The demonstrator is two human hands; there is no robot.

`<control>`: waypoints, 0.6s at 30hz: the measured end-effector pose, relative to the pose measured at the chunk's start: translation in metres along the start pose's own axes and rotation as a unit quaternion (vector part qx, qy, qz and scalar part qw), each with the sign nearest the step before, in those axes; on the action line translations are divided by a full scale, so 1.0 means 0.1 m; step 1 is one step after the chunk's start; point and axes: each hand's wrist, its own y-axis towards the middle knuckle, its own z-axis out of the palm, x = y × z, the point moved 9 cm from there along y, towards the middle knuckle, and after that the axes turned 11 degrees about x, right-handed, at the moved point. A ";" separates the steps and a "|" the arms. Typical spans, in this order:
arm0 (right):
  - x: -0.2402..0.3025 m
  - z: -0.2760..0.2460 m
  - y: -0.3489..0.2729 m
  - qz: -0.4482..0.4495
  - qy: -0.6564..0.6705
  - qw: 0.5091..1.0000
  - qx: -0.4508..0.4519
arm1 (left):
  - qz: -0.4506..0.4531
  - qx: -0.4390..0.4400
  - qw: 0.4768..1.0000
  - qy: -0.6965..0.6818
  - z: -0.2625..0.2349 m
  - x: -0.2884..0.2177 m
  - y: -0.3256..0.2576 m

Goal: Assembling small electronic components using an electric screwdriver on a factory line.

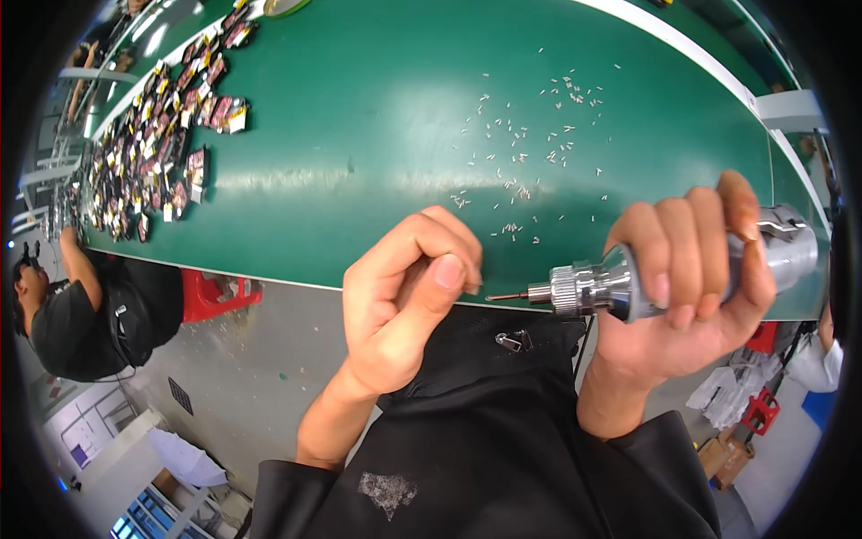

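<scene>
Right hand (682, 260), grip wrapped round a grey-silver driver (588, 287) | left hand (400, 296) curled beside its bit, contents unclear | pale slivers (523, 192) loose across table (341, 90) | dark units (157, 148) heaped left, finished or not, can't tell

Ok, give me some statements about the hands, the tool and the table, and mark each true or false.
1. The right hand grips a grey-and-silver tool. True.
2. The tool's thin bit points at the picture's right edge. False: it points toward the left hand.
3. Small pale pieces lie scattered on the green tabletop. True.
4. The dark items are clustered at the picture's right. False: they are at its left.
</scene>
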 end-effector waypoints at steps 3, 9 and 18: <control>-0.05 0.09 0.02 -0.018 0.009 1.000 0.016 | -0.008 -0.021 0.995 -0.093 0.06 0.08 -0.09; -0.15 0.13 -0.05 -0.004 -0.021 1.000 0.000 | 0.006 -0.018 0.988 -0.154 0.07 0.11 -0.21; -0.11 0.13 0.02 0.001 -0.036 0.999 0.016 | -0.003 -0.015 0.992 -0.129 0.08 0.08 -0.12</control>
